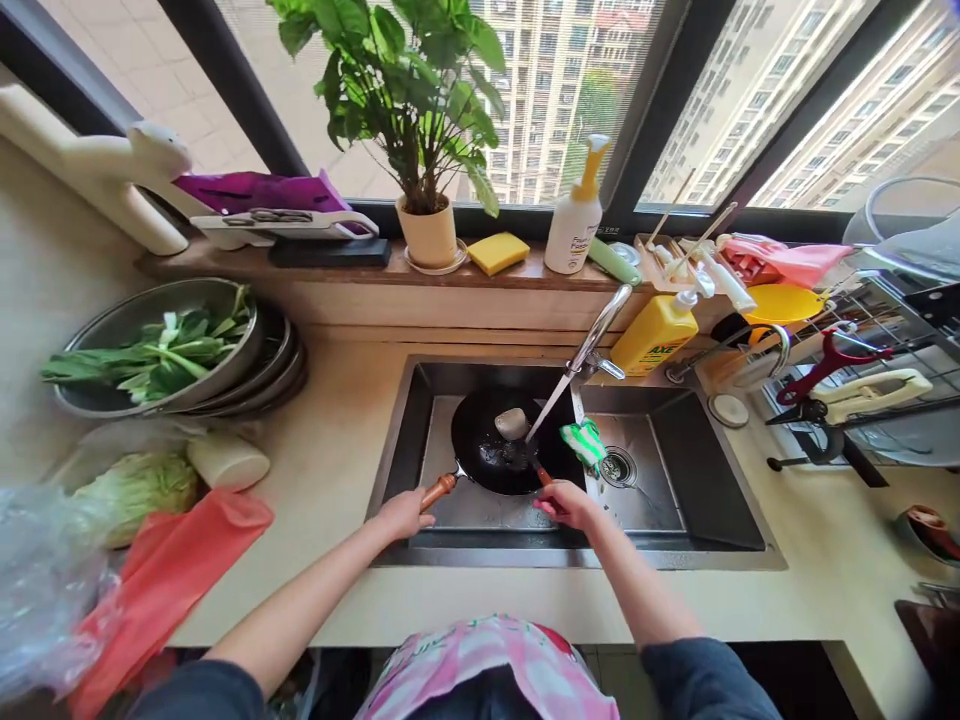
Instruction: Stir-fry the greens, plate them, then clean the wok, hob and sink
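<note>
A black wok [476,455] sits in the left basin of the sink [442,520]. My left hand [403,514] is closed around its wooden handle [439,490]. My right hand [568,502] grips the wooden handle of a spatula [511,424], whose pale metal blade is inside the wok. Water streams from the faucet [609,315] into the wok, and the wok's inside looks wet. A green and white cloth [584,444] hangs over the divider between the basins, just right of the wok.
Left of the sink stand stacked pans with leafy greens [161,350], a cabbage [142,490] and a red bag [180,540]. A yellow detergent bottle [655,335] is behind the faucet. On the sill are a potted plant [426,230], sponge [499,253] and pump bottle [574,232]. A dish rack [900,340] stands right.
</note>
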### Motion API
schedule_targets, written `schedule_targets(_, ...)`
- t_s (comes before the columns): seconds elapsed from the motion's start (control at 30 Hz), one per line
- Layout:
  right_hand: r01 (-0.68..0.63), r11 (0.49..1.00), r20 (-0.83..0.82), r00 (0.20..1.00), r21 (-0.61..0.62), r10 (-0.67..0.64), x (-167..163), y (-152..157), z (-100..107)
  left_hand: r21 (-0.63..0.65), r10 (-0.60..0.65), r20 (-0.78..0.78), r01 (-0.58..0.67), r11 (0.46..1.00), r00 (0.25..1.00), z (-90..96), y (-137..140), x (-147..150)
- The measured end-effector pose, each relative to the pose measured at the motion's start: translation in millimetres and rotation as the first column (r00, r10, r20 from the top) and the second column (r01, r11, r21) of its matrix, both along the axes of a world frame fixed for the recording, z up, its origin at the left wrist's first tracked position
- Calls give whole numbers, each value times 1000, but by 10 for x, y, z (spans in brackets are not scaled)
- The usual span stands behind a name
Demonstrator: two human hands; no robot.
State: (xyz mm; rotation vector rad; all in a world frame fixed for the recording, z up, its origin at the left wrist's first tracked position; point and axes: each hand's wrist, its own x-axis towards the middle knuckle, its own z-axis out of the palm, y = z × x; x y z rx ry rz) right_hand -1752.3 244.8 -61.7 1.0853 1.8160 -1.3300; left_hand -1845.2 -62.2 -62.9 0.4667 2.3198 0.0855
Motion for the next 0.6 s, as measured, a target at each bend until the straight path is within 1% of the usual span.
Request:
schedule_targets(0.03,-20,999,-20,1000,26,21,57,69,97,-4,5,-6,-5,1000,1000,-36,-28,33)
schedule_targets(0.07,-69,993,-50,996,95,74,130,142,198,-4,11,-14,-12,1000,1000,-69,-38,49)
schedule_targets(0.1,-145,968,-78,983,205,164,218,210,297,0,16,-22,-16,1000,1000,-97,-37,52)
schedule_targets(0.13,-232,914,-87,958,334,275,318,266,387,6,20,-27,-20,1000,999,-119,-30,46)
schedule_targets(0.17,-331,820,-60,913,468,403,422,304,459,12,23,-29,-23,1000,999,-137,-23,37)
schedule_targets(0.2,-431,691,8,851,581,525,522,320,508,17,27,-28,-26,1000,999,-149,-17,28)
schedule_targets(0.23,-519,550,101,781,655,616,606,316,530,21,31,-27,-30,999,999,-156,-13,20)
schedule_targets(0.27,-586,435,193,720,684,667,663,291,526,24,35,-26,-34,999,999,-158,-10,16)
schedule_targets(0.3,-624,376,252,687,685,681,680,248,498,26,40,-26,-40,999,999,-154,-7,16)
schedule_targets(0.33,-639,356,281,678,682,679,651,189,451,27,46,-25,-46,999,999,-146,-2,18)
schedule_targets(0.37,-629,366,282,693,686,664,573,116,392,26,53,-25,-52,998,998,-133,4,23)
schedule_targets(0.4,-594,411,247,730,692,638,451,29,329,23,61,-24,-60,998,998,-115,14,29)
schedule_targets(0.47,-484,548,121,814,682,568,128,-175,222,14,79,-22,-79,997,997,-69,38,41)
schedule_targets(0.5,-435,609,54,839,663,541,-30,-283,188,9,87,-21,-87,996,996,-45,51,45)
schedule_targets(0.53,-404,656,-5,849,637,529,-157,-381,172,4,93,-19,-93,996,995,-22,63,49)
schedule_targets(0.57,-393,686,-53,845,613,532,-233,-458,176,1,97,-18,-97,995,995,-4,72,52)
schedule_targets(0.6,-397,702,-86,834,591,545,-244,-502,199,-1,100,-17,-100,995,995,8,78,54)
